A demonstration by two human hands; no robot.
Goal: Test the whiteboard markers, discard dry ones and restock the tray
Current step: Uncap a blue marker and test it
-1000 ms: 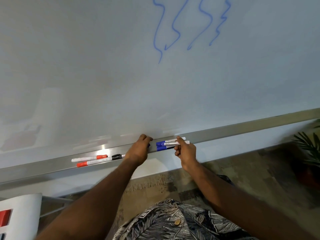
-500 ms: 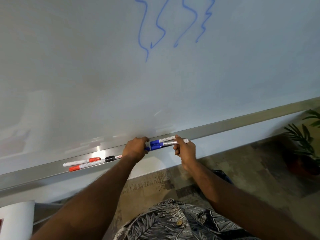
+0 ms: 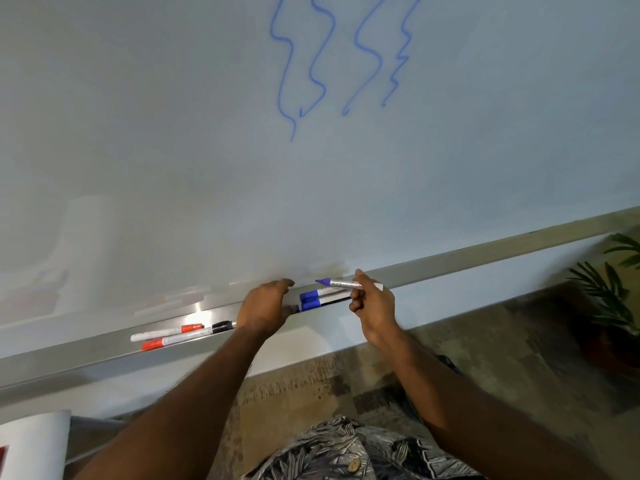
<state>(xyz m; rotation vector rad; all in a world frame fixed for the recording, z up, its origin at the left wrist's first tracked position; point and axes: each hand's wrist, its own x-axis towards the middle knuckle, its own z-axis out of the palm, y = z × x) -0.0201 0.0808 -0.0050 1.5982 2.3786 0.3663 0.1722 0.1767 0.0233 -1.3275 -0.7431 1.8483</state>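
My right hand [image 3: 372,306] grips an uncapped blue marker [image 3: 341,283] just above the metal tray [image 3: 485,258], its tip pointing left. My left hand [image 3: 265,304] is curled at the tray's edge, a short gap left of that tip. A small dark blue piece, apparently the marker's cap [image 3: 296,309], peeks out at its thumb. Two blue-capped markers [image 3: 313,299] lie in the tray between my hands. Further left lie two red-capped markers [image 3: 166,333] and a black-capped marker [image 3: 221,326], partly hidden by my left wrist. Several blue test squiggles [image 3: 311,64] mark the whiteboard above.
A potted plant [image 3: 609,289] stands on the floor at the right. A white object with a red patch [image 3: 31,445] sits at the lower left corner. Patterned carpet [image 3: 346,386] lies below the board.
The blue marker came out of the tray and out of its cap; my right hand lifted it slightly while my left hand drew back to the left. The view shifted a little.
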